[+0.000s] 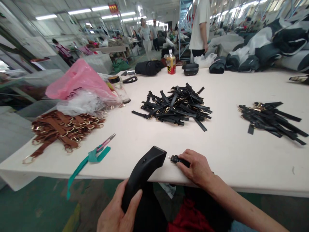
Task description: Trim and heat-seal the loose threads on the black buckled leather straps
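Note:
My left hand (120,206) is wrapped round a black hair clipper (145,167), its head tilted up and to the right over the table's front edge. My right hand (196,166) rests at the table edge, closed on a short black strap (177,159) whose buckle end points left toward the clipper head. A small gap separates the two. Beyond my hands lies a large pile of black buckled straps (175,108) with gold-coloured hardware. Farther right is a smaller heap of similar black straps (271,120).
Brown straps with metal rings (62,127) lie at left under a pink plastic bag (79,79). Scissors tied with green ribbon (102,145) are near the front. A glass jar (119,88), a drink bottle (171,62) and a black case (190,69) stand farther back. People (200,27) are beyond.

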